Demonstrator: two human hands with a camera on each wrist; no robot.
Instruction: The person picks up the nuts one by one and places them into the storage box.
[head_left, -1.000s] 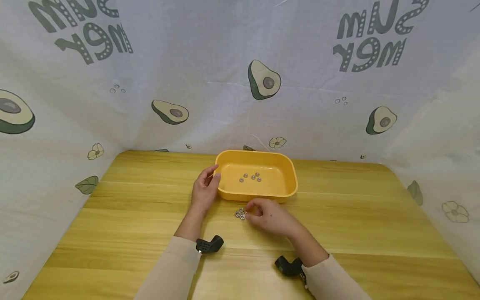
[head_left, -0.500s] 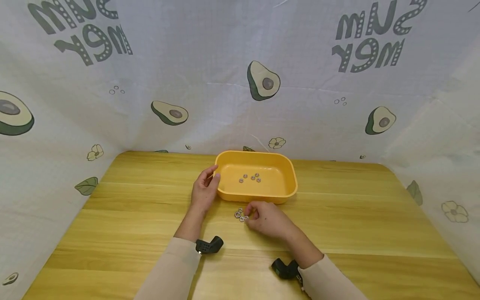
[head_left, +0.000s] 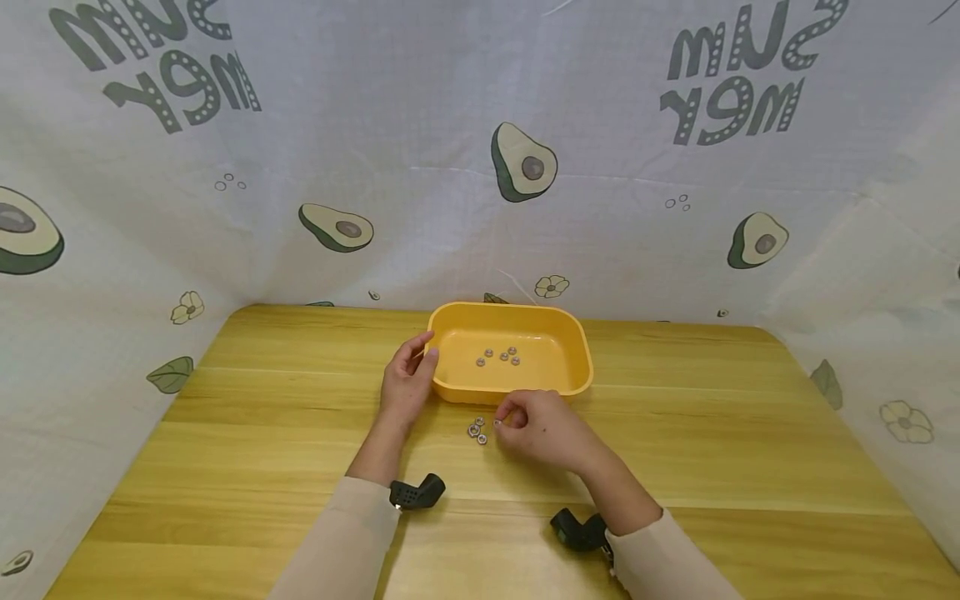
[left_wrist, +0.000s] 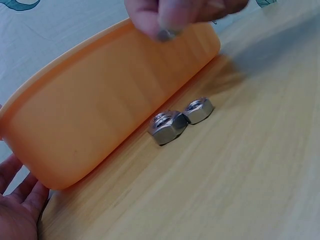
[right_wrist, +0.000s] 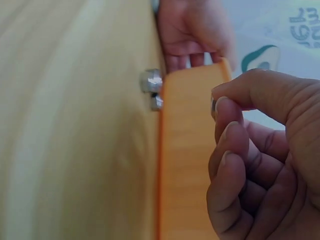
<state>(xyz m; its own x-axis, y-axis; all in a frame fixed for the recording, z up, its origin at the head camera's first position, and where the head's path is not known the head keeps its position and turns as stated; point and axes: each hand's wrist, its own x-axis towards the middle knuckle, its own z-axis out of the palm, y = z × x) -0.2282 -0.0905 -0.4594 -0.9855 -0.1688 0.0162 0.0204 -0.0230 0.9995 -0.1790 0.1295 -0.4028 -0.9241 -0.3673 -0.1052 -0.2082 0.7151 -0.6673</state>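
Note:
My right hand (head_left: 546, 429) pinches a small metal nut (right_wrist: 214, 107) between thumb and index finger, with its other fingers curled in. It is raised in front of the near wall of a yellow plastic tray (head_left: 517, 397). Three loose hex nuts lie on the table just left of this hand; the larger nut (left_wrist: 168, 127) and a smaller nut (left_wrist: 198, 110) touch in the left wrist view. Inside the tray are several more nuts (head_left: 504, 357). My left hand (head_left: 407, 387) rests its relaxed fingertips against the tray's left end, thumb and index finger at the rim.
The wooden table (head_left: 262, 450) reaches out on both sides of the tray. Behind it hangs a white cloth (head_left: 420, 242) printed with avocados. A black wrist camera (head_left: 417, 492) sticks out from the left sleeve, another black camera (head_left: 577, 531) from the right.
The right hand has picked one nut off the small group on the table and lifted it toward the tray's near side. The left hand and the tray stay put.

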